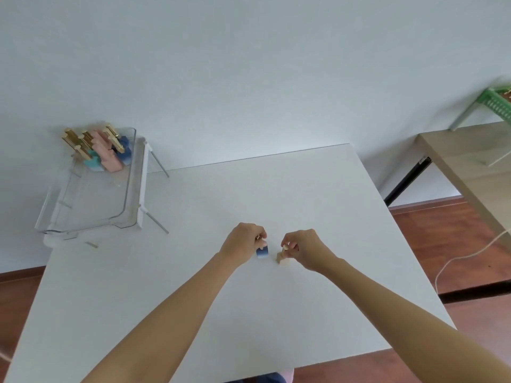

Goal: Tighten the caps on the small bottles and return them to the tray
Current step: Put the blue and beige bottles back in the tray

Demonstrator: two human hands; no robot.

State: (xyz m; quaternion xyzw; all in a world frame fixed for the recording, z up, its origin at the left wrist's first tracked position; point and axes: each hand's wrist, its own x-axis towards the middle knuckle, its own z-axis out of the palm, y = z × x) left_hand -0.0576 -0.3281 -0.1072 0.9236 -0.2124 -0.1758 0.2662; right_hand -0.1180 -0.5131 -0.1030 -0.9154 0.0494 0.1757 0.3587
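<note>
Two small bottles stand on the white table [193, 272] in front of me. My left hand [244, 241] is closed over the gold cap of a blue bottle [262, 253]. My right hand [304, 248] pinches the gold cap of a beige bottle [282, 258] just to its right. The two bottles are a short gap apart. At the far left a clear tray [91, 200] sits on a white stand, with several gold-capped bottles [105, 150] in pink, teal and blue grouped at its far end.
A pale wall rises behind the table. To the right is a wooden table [464, 167] with a green rack [497, 103]. A white cable [456, 261] lies on the brown floor. The tray stand's thin legs [157, 222] rest on the table's left part.
</note>
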